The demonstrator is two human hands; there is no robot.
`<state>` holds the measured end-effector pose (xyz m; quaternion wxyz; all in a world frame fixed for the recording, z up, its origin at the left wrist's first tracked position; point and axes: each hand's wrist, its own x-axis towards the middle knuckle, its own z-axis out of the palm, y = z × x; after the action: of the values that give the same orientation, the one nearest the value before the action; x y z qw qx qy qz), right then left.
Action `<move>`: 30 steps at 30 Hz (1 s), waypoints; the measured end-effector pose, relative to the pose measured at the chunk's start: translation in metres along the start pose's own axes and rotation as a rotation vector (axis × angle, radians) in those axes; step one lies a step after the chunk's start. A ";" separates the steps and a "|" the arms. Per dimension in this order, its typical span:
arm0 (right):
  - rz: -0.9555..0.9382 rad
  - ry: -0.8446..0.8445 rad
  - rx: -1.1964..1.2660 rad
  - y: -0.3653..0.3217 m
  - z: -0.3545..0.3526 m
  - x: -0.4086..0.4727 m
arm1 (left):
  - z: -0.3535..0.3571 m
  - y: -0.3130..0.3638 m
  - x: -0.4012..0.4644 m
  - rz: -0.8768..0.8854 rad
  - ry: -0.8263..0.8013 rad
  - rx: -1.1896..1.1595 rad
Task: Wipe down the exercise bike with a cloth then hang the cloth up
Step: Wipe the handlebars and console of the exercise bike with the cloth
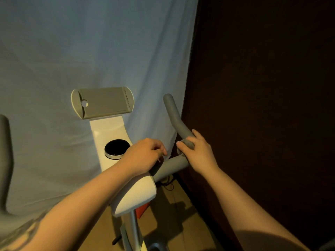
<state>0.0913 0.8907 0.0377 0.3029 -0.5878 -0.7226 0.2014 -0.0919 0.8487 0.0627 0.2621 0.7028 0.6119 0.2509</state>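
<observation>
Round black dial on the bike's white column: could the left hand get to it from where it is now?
Probably yes. The left hand sits right beside the dial, with nothing between them.

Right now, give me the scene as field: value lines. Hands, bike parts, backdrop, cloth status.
right hand: fingers wrapped around the bend of the grey foam-covered right handlebar
left hand: curled at the handlebar's base, pinching something small; contents unclear
console: round black dial with silver rim on white bike post
holder: grey device tray, empty
backdrop: pale blue hanging sheet
wiping cloth: not clearly visible
</observation>
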 end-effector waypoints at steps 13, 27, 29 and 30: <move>0.131 0.243 0.194 -0.012 0.022 -0.039 | 0.000 0.000 -0.002 0.031 0.080 -0.296; 0.300 0.361 0.292 -0.070 0.065 -0.089 | -0.028 -0.027 -0.018 0.316 0.116 0.169; 0.334 0.332 0.399 -0.091 0.081 -0.101 | -0.026 -0.029 -0.021 0.322 0.109 0.155; 0.346 0.338 0.429 -0.097 0.083 -0.101 | -0.025 -0.030 -0.021 0.331 0.112 0.140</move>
<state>-0.0227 0.7758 0.0191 0.4971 -0.6498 -0.4923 0.2972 -0.1334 0.8324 0.0600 0.1332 0.7952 0.5177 0.2861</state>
